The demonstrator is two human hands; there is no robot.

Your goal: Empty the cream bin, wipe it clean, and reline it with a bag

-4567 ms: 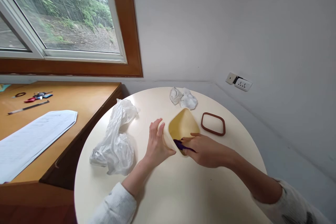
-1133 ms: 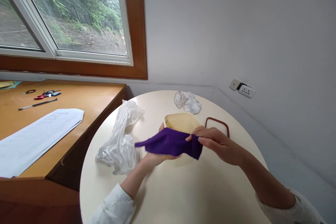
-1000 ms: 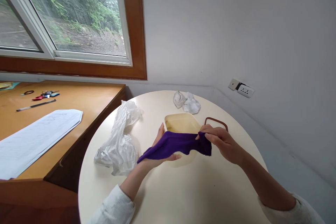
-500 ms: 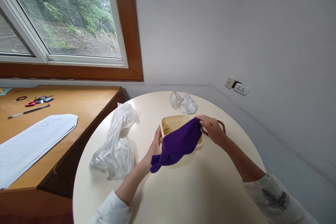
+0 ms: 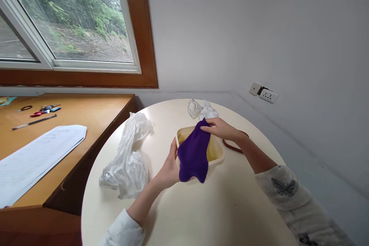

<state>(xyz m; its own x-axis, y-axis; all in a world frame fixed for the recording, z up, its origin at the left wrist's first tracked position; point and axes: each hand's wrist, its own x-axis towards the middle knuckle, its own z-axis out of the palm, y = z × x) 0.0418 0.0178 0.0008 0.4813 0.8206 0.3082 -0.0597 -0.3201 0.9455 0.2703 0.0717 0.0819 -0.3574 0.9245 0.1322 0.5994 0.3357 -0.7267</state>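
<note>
Round cream tabletop [image 5: 201, 207] fills the lower centre of the head view, with a window at upper left and a wooden desk [image 5: 86, 111] at left.

Half a second ago the purple cloth [image 5: 193, 153] hung slantwise, and a second ago it was stretched in the air between both hands. Now it lies lengthwise over the open cream container [image 5: 218, 157], from far rim to near rim, covering the middle of the opening.

The right hand [image 5: 223, 128] pinches the cloth's far end at the container's back edge. The left hand [image 5: 170, 169] cups the near left corner of the container beside the cloth's hanging end; I cannot tell if it grips the cloth too.

The brown lid [image 5: 230, 147] lies behind the right wrist. A plastic bag [image 5: 128, 157] sits at left and crumpled tissue [image 5: 198, 108] beyond, both untouched.
</note>
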